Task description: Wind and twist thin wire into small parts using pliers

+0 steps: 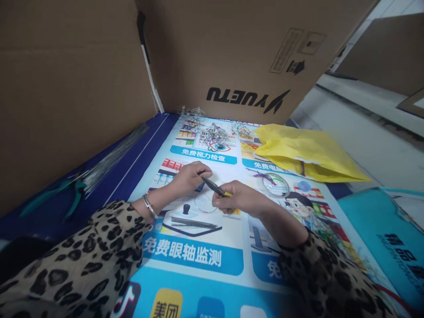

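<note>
My right hand (235,198) is closed around the yellow handle of a pair of pliers (213,186). The dark jaws point up and left, and their tip meets the fingers of my left hand (192,177). That hand pinches a thin wire loop (195,206), which hangs below the jaws between both hands and carries small reddish bits at its bottom. The exact pinch point is hidden by the fingers. Below the hands, a small bunch of short straight wires (192,224) lies on the printed sheet (212,278).
A bundle of long wires (114,154) and teal-handled pliers (77,194) lie at left. Tangled wires (215,134) sit at the back. A clear ring (276,184) with coloured threads and a yellow bag (304,150) are at right. Cardboard (215,53) walls the back.
</note>
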A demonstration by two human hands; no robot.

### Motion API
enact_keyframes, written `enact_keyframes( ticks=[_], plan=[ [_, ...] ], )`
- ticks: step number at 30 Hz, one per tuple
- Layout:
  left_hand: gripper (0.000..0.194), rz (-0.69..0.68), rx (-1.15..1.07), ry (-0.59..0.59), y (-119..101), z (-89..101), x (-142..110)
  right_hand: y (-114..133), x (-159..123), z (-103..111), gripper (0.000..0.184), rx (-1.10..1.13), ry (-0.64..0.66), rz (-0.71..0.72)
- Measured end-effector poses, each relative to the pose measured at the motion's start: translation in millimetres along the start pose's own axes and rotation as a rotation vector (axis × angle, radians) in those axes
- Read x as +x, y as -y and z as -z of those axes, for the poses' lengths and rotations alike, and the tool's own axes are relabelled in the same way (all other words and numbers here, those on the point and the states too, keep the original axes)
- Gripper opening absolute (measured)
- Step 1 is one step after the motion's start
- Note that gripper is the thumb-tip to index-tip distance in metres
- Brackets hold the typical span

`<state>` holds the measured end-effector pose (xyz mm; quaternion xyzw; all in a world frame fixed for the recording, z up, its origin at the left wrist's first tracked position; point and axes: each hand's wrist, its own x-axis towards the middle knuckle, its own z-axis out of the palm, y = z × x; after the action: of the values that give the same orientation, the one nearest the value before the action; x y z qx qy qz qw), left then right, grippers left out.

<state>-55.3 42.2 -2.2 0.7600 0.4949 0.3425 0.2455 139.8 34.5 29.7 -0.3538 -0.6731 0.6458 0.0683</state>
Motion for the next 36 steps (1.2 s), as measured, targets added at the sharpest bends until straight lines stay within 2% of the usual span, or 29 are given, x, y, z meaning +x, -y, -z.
enact_keyframes(
  ticks=[4, 8, 12, 15, 17, 19, 23, 30, 36],
  plan=[
    [0.016, -0.013, -0.013, -0.020, -1, -1.3, -1, 1, 0, -4, 0.016, -0.037, 0.050, -0.015],
    [0.015, -0.030, -0.064, -0.068, -1, -0.7, -1, 3, 0, -3, 0.015, -0.011, 0.010, -0.028],
    [0.017, -0.041, -0.109, -0.253, -3, 2.1, -2, 3, 0, 7, 0.017, 0.106, -0.102, 0.005],
    [0.017, -0.189, 0.028, -0.398, -8, 5.2, -4, 0, 2, 17, 0.019, 0.182, -0.133, 0.051],
    [0.017, -0.370, 0.181, -0.367, -11, 7.0, -6, -3, 3, 22, 0.019, 0.206, -0.133, 0.069],
    [0.019, -0.537, 0.344, -0.265, -13, 8.5, -7, -6, 3, 25, 0.020, 0.221, -0.127, 0.087],
    [0.023, -0.713, 0.584, -0.121, -14, 11.1, -7, -10, 4, 24, 0.021, 0.257, -0.120, 0.113],
    [0.016, -0.750, 0.673, -0.062, -15, 14.5, -8, -8, 3, 19, 0.019, 0.260, -0.055, 0.129],
    [0.018, -0.717, 0.800, -0.058, -17, 13.8, -8, -2, 1, 21, 0.019, 0.166, -0.136, 0.090]
  ],
)
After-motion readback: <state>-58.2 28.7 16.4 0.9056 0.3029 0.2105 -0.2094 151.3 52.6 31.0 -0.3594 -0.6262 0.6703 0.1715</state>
